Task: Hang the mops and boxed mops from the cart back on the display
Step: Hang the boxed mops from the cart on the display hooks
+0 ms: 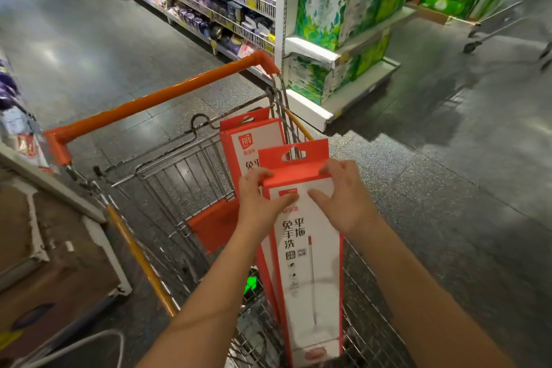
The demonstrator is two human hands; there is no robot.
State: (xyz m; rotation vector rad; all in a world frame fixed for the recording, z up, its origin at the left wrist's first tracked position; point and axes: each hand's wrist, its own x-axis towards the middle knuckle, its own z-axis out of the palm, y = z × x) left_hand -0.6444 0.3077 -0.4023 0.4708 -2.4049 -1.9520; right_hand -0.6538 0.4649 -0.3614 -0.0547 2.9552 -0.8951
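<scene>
Front box point(310, 263): white face w/ red-orange top & edges, black characters, red logo. Rear box point(254, 140): red-orange & white too. Cart point(185, 179): grey wire, orange handle point(161, 97), yellow rail point(140, 260). Floor point(448, 188): dark grey, speckled. Packs point(319, 18): green & white leafy print. Shelf point(310, 112): white. Carton point(50, 272): brown.

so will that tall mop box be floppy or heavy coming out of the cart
Probably stiff: the mop box holds straight with no sag, gripped only near its top by the left hand and right hand. Likely light for its size, as that grip seems enough. Long and narrow, its low end may swing against the cart.
</scene>
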